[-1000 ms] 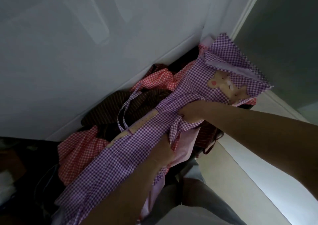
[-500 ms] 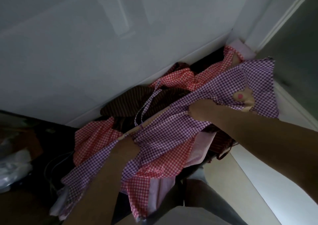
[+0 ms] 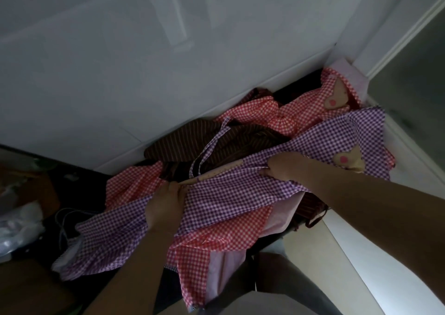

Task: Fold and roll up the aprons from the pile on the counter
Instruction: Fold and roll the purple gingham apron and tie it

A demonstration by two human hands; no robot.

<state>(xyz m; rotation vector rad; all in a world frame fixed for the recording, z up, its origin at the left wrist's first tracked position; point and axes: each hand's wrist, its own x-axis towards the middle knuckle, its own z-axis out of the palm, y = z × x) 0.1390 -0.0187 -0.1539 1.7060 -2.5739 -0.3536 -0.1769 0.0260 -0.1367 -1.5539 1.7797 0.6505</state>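
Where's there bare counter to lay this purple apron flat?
The only bare strip is the pale counter right of the pile, under the right forearm. The middle is crowded: red aprons and a brown striped one lie heaped against the wall. Both hands, left and right, grip the purple apron over the heap.

Both forearms were bare — no sleeves, watch or bands showed on either. The left hand (image 3: pixel 165 206) and right hand (image 3: pixel 285 167) wore no gloves or rings that could be made out. At the bottom right of the frame, grey trousers (image 3: pixel 284 278) covered the legs — plain, unpatterned cloth.
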